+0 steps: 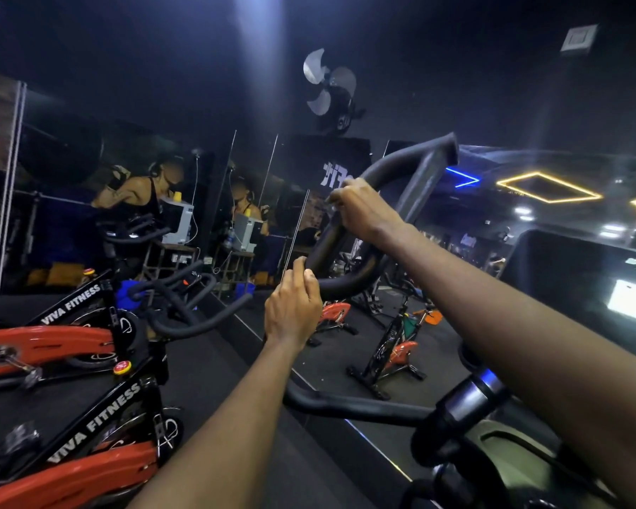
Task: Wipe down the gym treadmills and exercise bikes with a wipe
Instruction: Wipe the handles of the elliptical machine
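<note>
So both hands are up on the black foam handlebar (395, 161) of the exercise bike (467, 405) right in front, the one at lower right with its stem running up toward the middle of the view. The right hand (364, 211) is wrapped over the upper left curve of the loop, fingers curled tight together around the padding, thumb hidden behind it. The left hand (292, 310) sits lower, at the bottom left of the same loop, with fingers (311, 279) and thumb bunched and curled against the foam. Can't tell if a wipe is tucked under either palm, it's too dark and the hands cover that spot. Off to the left are two red spin bikes (52, 343) with VIVA FITNESS down their black frames, one behind the other, well apart from the hands. There's a mirror wall (243, 200) straight ahead, reflecting more red bikes. A wall fan (329, 84) hangs up top above the handlebar. On the right, a yellow diamond light (547, 187), a blue neon strip (461, 176), and a bright lit screen (634, 299) at the edge.
</note>
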A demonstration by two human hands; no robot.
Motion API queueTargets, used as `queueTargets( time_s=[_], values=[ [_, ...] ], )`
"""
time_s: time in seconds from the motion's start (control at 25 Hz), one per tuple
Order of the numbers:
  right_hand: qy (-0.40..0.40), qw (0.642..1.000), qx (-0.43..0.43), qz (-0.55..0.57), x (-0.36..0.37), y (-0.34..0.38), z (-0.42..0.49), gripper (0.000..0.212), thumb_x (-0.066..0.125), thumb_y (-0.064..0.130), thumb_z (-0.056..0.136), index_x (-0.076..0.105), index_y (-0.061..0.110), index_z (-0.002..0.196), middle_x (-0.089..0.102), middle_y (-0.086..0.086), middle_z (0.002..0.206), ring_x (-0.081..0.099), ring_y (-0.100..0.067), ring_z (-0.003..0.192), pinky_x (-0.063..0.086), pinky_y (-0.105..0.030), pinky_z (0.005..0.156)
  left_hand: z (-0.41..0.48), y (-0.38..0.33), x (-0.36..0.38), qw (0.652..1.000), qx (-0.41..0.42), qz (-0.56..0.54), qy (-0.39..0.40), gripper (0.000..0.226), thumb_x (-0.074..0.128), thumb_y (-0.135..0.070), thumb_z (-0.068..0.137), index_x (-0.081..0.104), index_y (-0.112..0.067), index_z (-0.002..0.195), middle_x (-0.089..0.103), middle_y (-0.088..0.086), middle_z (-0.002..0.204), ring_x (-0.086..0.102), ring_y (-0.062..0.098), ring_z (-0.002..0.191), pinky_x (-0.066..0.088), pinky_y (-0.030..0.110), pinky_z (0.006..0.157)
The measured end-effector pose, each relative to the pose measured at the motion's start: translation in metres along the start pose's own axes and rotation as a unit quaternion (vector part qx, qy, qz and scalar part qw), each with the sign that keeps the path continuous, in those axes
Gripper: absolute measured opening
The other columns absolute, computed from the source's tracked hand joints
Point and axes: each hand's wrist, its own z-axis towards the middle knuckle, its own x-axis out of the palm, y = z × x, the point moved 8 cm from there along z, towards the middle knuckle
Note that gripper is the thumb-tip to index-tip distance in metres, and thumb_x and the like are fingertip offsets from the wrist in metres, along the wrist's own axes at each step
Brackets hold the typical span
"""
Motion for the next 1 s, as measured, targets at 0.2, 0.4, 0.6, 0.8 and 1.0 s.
queueTargets(
  time_s=[0.2,0.4,0.6,0.8,1.0],
  values=[
    [-0.057,0.996,0.066,0.001,-0.021,-0.024,-0.008,0.016,0.056,-0.004,0.085,0.068,-0.001,0.096,0.057,-0.019,0.100,0.054,-0.035,0.097,0.043,-0.035,0.080,0.000,-0.004,-0.001,1.000,0.015,-0.011,0.005,0.046,0.027,-0.031,0.105,0.038,-0.016,0.147,0.062,0.008,0.105,0.062,0.024,0.081,0.035,0.030,0.064],
    [-0.046,0.998,0.038,0.035,-0.010,0.006,-0.026,0.015,0.055,0.007,0.093,0.068,0.001,0.096,0.056,-0.015,0.097,0.057,-0.032,0.093,0.047,-0.037,0.077,-0.018,0.027,-0.002,0.999,-0.016,-0.029,0.037,0.049,0.020,-0.042,0.105,0.032,-0.032,0.151,0.063,0.008,0.125,0.064,0.036,0.103,0.048,0.041,0.079],
    [-0.037,0.996,0.043,0.070,-0.007,0.013,-0.037,0.016,0.057,0.009,0.094,0.070,0.005,0.101,0.056,-0.010,0.098,0.061,-0.028,0.086,0.050,-0.036,0.077,-0.027,0.037,-0.004,0.998,-0.006,-0.023,0.059,0.050,0.018,-0.046,0.104,0.021,-0.041,0.153,0.066,0.012,0.119,0.063,0.039,0.104,0.050,0.048,0.084],
    [-0.004,0.998,0.033,0.053,0.005,0.033,-0.049,0.021,0.053,0.005,0.094,0.072,0.008,0.104,0.057,-0.012,0.100,0.058,-0.030,0.096,0.035,-0.029,0.071,-0.028,0.039,-0.003,0.998,0.002,-0.022,0.056,0.053,0.015,-0.050,0.102,0.021,-0.040,0.153,0.066,0.013,0.117,0.064,0.039,0.100,0.052,0.049,0.082],
    [-0.028,0.992,0.093,0.077,0.002,0.022,-0.048,0.020,0.055,0.003,0.091,0.071,0.007,0.103,0.058,-0.011,0.100,0.061,-0.031,0.092,0.035,-0.026,0.073,-0.029,0.036,-0.004,0.998,0.000,-0.022,0.051,0.052,0.017,-0.046,0.103,0.028,-0.034,0.153,0.067,0.013,0.119,0.064,0.040,0.102,0.051,0.048,0.082]
  ],
)
